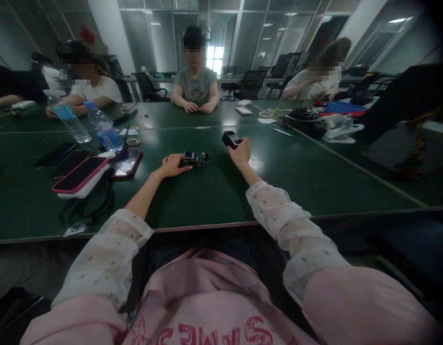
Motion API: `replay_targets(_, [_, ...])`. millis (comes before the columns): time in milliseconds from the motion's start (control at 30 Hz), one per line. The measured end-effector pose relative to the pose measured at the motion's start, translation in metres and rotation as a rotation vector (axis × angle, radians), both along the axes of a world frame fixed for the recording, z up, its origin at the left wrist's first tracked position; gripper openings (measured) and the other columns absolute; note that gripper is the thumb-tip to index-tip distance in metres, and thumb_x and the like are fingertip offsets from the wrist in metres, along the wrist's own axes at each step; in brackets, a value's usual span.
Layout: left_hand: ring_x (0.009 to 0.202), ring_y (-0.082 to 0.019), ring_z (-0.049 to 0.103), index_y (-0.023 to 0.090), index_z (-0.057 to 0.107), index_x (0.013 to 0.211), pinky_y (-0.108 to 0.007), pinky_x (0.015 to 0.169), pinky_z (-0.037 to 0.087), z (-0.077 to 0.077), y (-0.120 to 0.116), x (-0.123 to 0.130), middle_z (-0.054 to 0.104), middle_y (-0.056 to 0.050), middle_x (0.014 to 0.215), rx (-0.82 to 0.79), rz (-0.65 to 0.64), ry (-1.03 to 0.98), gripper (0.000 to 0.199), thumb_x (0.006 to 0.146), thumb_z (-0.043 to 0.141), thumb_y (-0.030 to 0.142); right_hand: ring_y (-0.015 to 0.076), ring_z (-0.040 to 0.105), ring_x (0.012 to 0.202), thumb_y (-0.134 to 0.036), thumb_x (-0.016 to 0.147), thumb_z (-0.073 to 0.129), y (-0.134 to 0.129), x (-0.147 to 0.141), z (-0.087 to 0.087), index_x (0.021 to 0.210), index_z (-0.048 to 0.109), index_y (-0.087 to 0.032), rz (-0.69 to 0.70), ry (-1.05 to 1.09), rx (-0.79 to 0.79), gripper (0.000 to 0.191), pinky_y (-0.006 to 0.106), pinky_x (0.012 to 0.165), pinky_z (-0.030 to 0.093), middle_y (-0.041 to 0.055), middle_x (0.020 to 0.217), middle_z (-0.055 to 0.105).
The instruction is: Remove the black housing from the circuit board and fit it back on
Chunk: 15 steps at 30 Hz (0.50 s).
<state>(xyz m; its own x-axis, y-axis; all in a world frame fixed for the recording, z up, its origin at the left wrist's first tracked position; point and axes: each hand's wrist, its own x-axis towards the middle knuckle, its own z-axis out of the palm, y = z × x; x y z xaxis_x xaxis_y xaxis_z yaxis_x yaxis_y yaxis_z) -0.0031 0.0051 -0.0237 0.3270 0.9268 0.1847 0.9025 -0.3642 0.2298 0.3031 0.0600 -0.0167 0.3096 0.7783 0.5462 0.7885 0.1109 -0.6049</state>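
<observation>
My left hand (172, 166) is closed around the left end of a small circuit board (198, 159). The board has a little dark screen on its left part and lies at or just above the green table (203, 201). To the right, my right hand (240, 152) grips a small black box-shaped case (230, 138) with a grey face, tilted over the tabletop. Some fingertips are hidden behind the case. A gap of bare table separates board and case.
At left stand two plastic bottles, one a blue-labelled bottle (104, 129). Nearer lie several phones, including a pink-edged phone (81, 175), and a black cable (94, 203). A pen (282, 132) and a black bag (303, 116) lie right. Other people sit across the table.
</observation>
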Motion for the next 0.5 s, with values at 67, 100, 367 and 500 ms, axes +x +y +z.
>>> replay_targets(67, [0.131, -0.033, 0.036, 0.024, 0.041, 0.136, -0.050, 0.105, 0.026, 0.0005, -0.0003, 0.0001, 0.045, -0.011, 0.140, 0.001, -0.005, -0.003, 0.076, 0.079, 0.041, 0.074, 0.0327, 0.049, 0.115, -0.026, 0.074, 0.065, -0.0026, -0.0011, -0.0019, 0.117, 0.040, -0.010, -0.006, -0.042, -0.037, 0.052, 0.050, 0.099, 0.039, 0.0198, 0.118, 0.051])
replay_targets(100, [0.131, -0.032, 0.036, 0.024, 0.041, 0.136, -0.050, 0.105, 0.026, 0.0009, -0.0005, 0.0001, 0.045, -0.011, 0.140, 0.000, -0.004, -0.004, 0.077, 0.079, 0.041, 0.075, 0.0332, 0.048, 0.116, -0.025, 0.074, 0.065, -0.0039, -0.0021, -0.0030, 0.118, 0.039, -0.010, -0.006, -0.064, -0.063, 0.054, 0.050, 0.098, 0.039, 0.0204, 0.119, 0.050])
replay_targets(367, [0.132, -0.033, 0.034, 0.025, 0.040, 0.137, -0.051, 0.106, 0.024, 0.0024, -0.0016, -0.0001, 0.043, -0.010, 0.142, -0.023, -0.003, -0.012, 0.077, 0.078, 0.041, 0.075, 0.0376, 0.042, 0.121, -0.038, 0.070, 0.072, -0.0074, -0.0072, -0.0086, 0.127, 0.032, -0.010, -0.018, -0.121, -0.141, 0.075, 0.055, 0.097, 0.036, 0.0232, 0.126, 0.045])
replay_targets(500, [0.132, -0.033, 0.035, 0.025, 0.040, 0.137, -0.050, 0.106, 0.024, 0.0030, -0.0028, 0.0004, 0.044, -0.011, 0.141, -0.013, -0.007, -0.017, 0.075, 0.079, 0.042, 0.073, 0.0393, 0.036, 0.124, -0.042, 0.075, 0.066, -0.0078, -0.0086, -0.0059, 0.126, 0.034, -0.010, 0.000, -0.050, -0.060, 0.069, 0.060, 0.098, 0.032, 0.0248, 0.128, 0.041])
